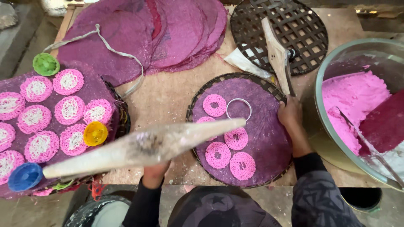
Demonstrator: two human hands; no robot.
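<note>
Piping bag point(143, 147) lying nearly level, long axis left to right, tip up-right over round tray point(269, 138), just short of metal ring point(239, 109)
Left hand point(155, 172) under bag, fingers hidden, grip cannot tell
Right hand point(289, 114) fingers curled on tray's right rim
Five pink lace rounds point(218, 154) on tray, right half bare
Pink batter bowl point(357, 109) near right

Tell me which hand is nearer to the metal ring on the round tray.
Right. The right hand grips the tray's rim just right of the metal ring; the left hand sits lower left, holding the piping bag.
</note>
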